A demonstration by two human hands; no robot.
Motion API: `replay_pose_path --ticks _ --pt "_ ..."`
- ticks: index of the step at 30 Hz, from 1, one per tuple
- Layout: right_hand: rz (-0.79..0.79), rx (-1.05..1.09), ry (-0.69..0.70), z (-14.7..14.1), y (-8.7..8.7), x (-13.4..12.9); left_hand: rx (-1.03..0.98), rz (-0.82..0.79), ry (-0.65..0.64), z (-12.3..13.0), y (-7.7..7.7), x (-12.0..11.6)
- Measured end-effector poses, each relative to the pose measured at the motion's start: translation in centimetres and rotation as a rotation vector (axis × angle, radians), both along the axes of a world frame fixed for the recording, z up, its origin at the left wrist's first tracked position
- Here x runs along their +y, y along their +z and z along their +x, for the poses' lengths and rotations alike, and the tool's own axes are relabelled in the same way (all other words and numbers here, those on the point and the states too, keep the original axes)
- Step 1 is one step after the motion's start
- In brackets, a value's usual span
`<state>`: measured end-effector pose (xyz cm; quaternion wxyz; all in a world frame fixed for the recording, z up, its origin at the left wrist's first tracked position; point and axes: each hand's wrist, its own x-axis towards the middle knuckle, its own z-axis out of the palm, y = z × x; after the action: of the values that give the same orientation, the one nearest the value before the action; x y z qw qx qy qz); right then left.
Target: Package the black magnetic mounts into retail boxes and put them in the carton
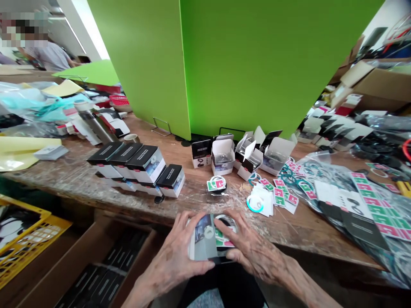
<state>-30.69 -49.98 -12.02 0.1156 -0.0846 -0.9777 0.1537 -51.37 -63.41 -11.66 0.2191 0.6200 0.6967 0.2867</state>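
Note:
My left hand (pixel 175 256) grips the left side of a small white and grey product box (pixel 204 239) with a printed sleeve, close to the table's front edge. My right hand (pixel 253 246) rests on the box's other side, its fingers over a dark ring item (pixel 226 222) with a green and pink card (pixel 221 239). Both hands hold this package together. Just beyond them lies a similar ring with a card (pixel 217 185). A white paper pile with a blue ring (pixel 256 203) lies to the right.
Stacked black and white boxes (pixel 144 164) stand left on the wooden workbench (pixel 192 201), open white boxes (pixel 265 154) stand ahead, and a plastic bag of cards (pixel 362 209) lies right. A green partition (pixel 237 64) rises behind. Below left are a yellow crate (pixel 22 231) and a cardboard box (pixel 96 261). A person (pixel 48 55) stands far left.

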Motion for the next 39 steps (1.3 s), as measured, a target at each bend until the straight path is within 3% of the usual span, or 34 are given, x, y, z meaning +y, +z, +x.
replay_pose_path --ticks 4,9,13,17,19,22,25,28,31,36,39 --pt "0.03 0.109 -0.112 -0.9 0.1 -1.9 0.018 0.102 0.07 0.8 -1.1 0.7" --pt "0.065 0.321 -0.39 -1.7 0.7 -3.8 -0.014 0.252 0.206 2.3 -1.9 1.9" --pt "0.141 0.446 -0.34 -2.5 0.9 -4.8 -0.127 0.398 0.337 4.8 -3.6 2.9" --pt "0.175 0.428 -0.394 -2.7 -0.2 -4.1 -0.173 0.426 0.492 6.6 -5.2 3.8" --pt "0.182 0.394 -0.392 -2.0 -0.6 -2.9 -0.168 0.412 0.401 6.4 -4.8 4.0" --pt "0.231 0.379 -0.406 -0.3 -0.1 -0.3 -0.195 0.341 0.249 4.2 -3.0 4.7" --pt "0.304 0.346 -0.454 1.0 1.1 2.4 -0.189 0.304 0.264 1.2 -1.8 6.7" --pt "0.344 0.273 -0.447 0.6 1.7 4.7 -0.102 0.277 0.23 -0.8 -2.4 9.7" --pt "0.382 0.241 -0.427 -1.3 1.3 6.6 -0.072 0.256 0.14 -1.5 -3.5 12.0" --pt "0.408 0.251 -0.471 -4.1 0.1 7.8 -0.016 0.3 0.122 -2.4 -3.6 13.1" --pt "0.415 0.338 -0.471 -3.5 0.5 7.6 0.044 0.315 0.143 -3.4 -4.2 13.6"
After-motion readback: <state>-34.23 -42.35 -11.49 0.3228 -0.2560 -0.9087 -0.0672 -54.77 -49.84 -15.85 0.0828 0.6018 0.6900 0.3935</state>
